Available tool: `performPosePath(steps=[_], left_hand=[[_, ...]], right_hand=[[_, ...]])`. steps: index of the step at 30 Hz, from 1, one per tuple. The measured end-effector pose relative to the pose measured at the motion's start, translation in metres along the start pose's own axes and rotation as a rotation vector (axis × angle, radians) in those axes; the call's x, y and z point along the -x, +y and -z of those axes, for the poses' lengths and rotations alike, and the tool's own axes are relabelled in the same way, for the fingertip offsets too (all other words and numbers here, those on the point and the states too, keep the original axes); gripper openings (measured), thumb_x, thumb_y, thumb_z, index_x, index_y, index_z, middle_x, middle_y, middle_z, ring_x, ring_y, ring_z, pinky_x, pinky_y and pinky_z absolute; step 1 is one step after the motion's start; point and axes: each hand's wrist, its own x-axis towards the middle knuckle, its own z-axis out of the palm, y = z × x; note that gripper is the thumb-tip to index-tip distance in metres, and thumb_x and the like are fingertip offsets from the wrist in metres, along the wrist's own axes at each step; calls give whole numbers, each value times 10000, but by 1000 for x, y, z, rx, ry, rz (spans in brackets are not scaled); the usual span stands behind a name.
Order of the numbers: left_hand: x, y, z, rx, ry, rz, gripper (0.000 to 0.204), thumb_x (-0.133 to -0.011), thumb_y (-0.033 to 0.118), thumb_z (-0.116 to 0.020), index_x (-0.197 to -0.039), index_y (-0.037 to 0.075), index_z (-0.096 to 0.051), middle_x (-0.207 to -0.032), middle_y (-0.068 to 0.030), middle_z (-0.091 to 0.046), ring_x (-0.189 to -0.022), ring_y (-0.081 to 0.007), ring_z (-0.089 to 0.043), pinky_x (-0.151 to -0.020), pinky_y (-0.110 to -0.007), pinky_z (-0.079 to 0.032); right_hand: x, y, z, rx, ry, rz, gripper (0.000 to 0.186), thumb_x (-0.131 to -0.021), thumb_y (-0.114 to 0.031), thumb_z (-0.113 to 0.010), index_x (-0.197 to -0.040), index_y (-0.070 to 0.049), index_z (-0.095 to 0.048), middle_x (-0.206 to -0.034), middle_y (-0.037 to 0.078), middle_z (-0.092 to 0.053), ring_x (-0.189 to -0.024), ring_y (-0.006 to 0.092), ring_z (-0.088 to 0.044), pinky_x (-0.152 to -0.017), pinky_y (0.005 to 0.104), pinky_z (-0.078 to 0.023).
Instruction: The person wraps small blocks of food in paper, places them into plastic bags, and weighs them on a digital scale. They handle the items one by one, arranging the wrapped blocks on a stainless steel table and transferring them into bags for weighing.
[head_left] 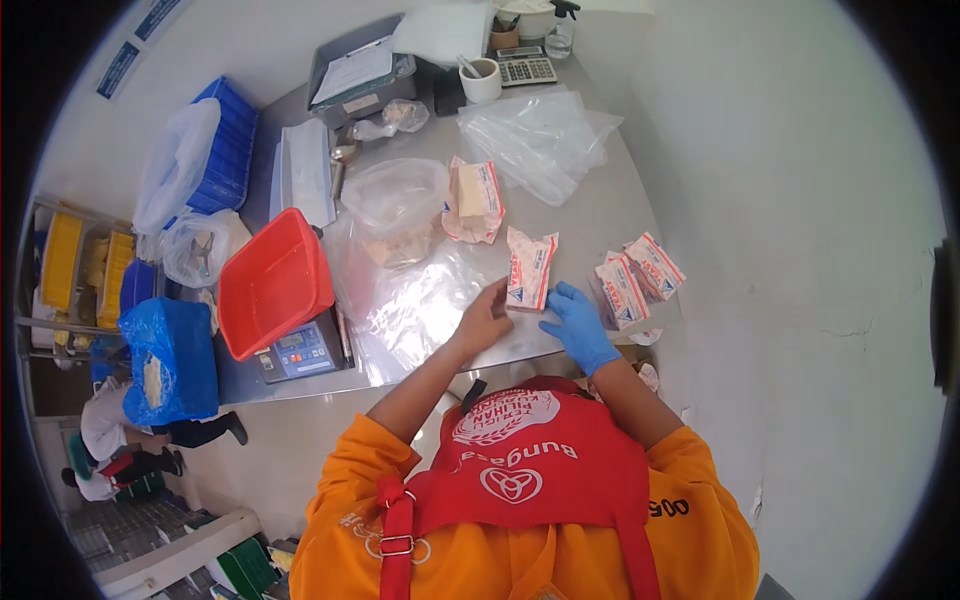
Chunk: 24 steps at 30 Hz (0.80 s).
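Observation:
In the head view, a red-and-white paper packet [530,268] lies near the table's front, between my hands. My bare left hand [484,322] is at its lower left, fingers loosely bent, apparently touching its edge without gripping it. My right hand [582,330], in a blue glove, is just to its lower right with fingers apart, holding nothing. Behind this packet sits an opened packet [474,195] showing a pale block. Several similar packets [623,292] are stacked at the right edge.
A red tray [275,280] rests on a digital scale [298,350] at left. Plastic bags [530,140], a blue crate [230,150], a grey bin [360,75] and a calculator [527,71] line the back. A blue-covered container [170,355] sits far left; co-workers [110,430] are beyond it.

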Motion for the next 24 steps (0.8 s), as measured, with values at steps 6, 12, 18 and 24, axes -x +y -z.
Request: performPosePath(steps=[6, 12, 18, 24], left_hand=[[3, -9, -34, 42, 358, -37, 653, -787, 85, -703, -1390, -43, -489, -1267, -157, -622, -1151, -212, -613, -948, -320, -493], [-11, -39, -43, -71, 613, -85, 317, -806, 72, -704, -1098, -23, -628, -1076, -145, -664, -928, -208, -676, -797, -310, -553], [11, -37, -46, -274, 616, -293, 82, -817, 59, -651, -853, -13, -633, -1057, -163, -614, -896, -256, -653, -743, -348, -537], [20, -29, -54, -415, 340, -287, 138, -808, 111, -644, -831, -23, -624, -1109, -172, -566, -918, -308, -616, -765, -368, -505]], right_hand=[[3, 6, -9, 39, 3, -20, 511, -916, -208, -632, -1383, -74, -475, -1294, 77, -535, -1178, 186, -507, -957, 399, -459], [2, 14, -7, 124, -5, 37, 407, -931, -197, -626, -1304, -76, -516, -1200, 49, -567, -1119, 160, -534, -961, 367, -456], [3, 50, 16, 313, -16, 284, 244, -868, -166, -710, -1024, 3, -628, -880, 61, -618, -779, 171, -575, -745, 296, -477], [15, 47, 1, 696, 194, 601, 210, -838, -159, -718, -893, 24, -631, -935, 135, -614, -898, 237, -588, -798, 362, -484]])
